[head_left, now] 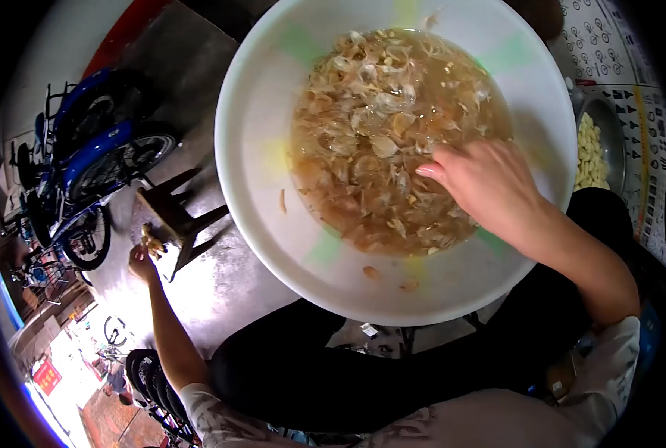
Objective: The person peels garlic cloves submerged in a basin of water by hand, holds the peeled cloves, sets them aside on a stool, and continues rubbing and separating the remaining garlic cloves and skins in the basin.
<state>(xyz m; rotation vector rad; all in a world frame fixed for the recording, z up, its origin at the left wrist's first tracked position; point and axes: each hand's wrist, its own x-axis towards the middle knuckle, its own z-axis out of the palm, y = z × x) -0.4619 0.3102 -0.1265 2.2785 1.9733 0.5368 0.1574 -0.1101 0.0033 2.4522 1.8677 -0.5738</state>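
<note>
A wide white plastic basin [247, 160] sits in front of me, above my knees. In it is cloudy brown water [489, 104] with many papery garlic skins [377, 142] floating, and a few pale bits among them. My right hand [482, 179] reaches over the basin's right side with its fingers curled down at the water among the skins. Its fingertips are partly hidden, and what they hold does not show. Held out low to the left, away from the basin, my left hand [142, 265] has its fingers curled. Just beyond it is a lumpy brownish thing [152, 243] I cannot make out.
A metal bowl [615, 138] of peeled garlic cloves [590, 157] stands to the right of the basin, by printed sheets [631, 67]. A small wooden stool [176, 213] is on the floor at left. Blue bicycles [98, 160] stand further left, and more wheels [154, 388] lower down.
</note>
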